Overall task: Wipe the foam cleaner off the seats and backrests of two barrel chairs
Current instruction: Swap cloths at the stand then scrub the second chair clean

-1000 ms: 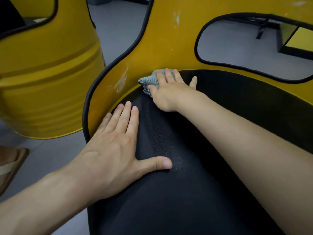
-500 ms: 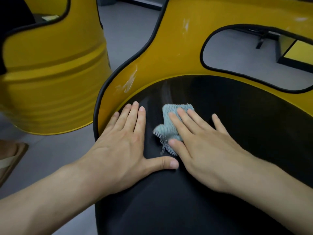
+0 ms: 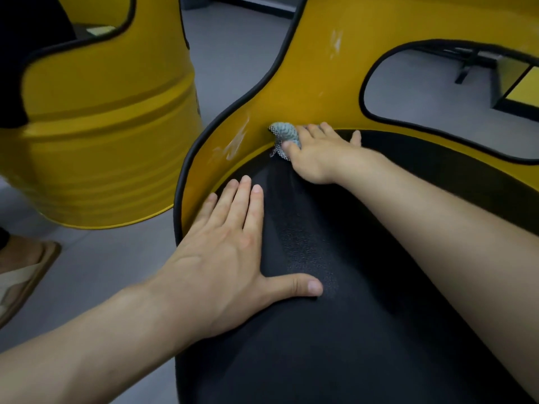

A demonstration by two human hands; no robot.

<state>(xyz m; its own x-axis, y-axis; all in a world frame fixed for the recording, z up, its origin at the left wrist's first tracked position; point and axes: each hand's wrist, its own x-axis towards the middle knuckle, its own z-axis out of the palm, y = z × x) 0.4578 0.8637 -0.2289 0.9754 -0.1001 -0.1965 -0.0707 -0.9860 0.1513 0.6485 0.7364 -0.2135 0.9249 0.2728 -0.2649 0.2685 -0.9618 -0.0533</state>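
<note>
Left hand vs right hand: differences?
Left hand lies flat on the seat, holding nothing; right hand presses a cloth where seat meets backrest. Left hand sits near the seat's left edge, close to the camera; right hand reaches farther in. Both are bare, fingers fairly straight, on the same chair.

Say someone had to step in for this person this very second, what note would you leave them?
Left hand: flat on the black seat, fingers straight.
Right hand: presses the grey cloth where the seat meets the yellow backrest.
Done: the seat in view shows no foam.
Left: white smears on the backrest beside the cloth, another higher up. The second barrel chair stands to the left; its state cannot be told.
</note>
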